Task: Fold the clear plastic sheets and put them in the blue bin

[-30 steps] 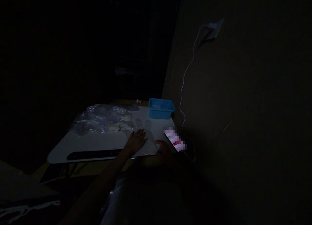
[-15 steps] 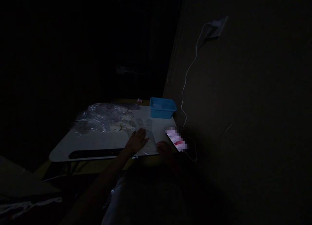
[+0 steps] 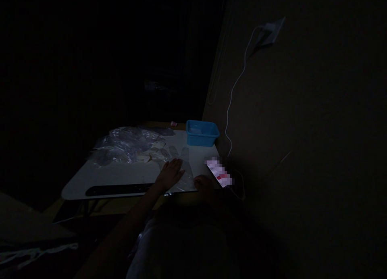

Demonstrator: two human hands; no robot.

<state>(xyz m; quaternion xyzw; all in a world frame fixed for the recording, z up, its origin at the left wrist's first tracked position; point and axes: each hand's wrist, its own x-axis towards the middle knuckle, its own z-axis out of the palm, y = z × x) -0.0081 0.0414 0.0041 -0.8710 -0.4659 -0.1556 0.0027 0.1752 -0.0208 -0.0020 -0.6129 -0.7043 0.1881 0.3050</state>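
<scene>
My left hand [image 3: 171,175] lies flat with its fingers stretched out on a thin clear plastic glove [image 3: 186,173]. The glove rests on the white tabletop, its finger-shaped lobes pointing away from me. At the glove's right edge, close to the table's front, is my right hand [image 3: 203,183]. Its fingers are curled and look pinched on that edge, though the dark hides the fingertips. Left of the glove spreads a crumpled heap of clear plastic [image 3: 127,144].
A blue basket [image 3: 201,140] stands at the table's back right corner. A lit phone [image 3: 218,172] lies on the right, near a white cable [image 3: 231,97] running up to a wall socket [image 3: 272,32]. The white table [image 3: 121,176] has a dark slot [image 3: 117,189] along its front.
The glove's right side, slanted and folded before, now lies flatter. My right hand has shifted only slightly; my left hand keeps its place.
</scene>
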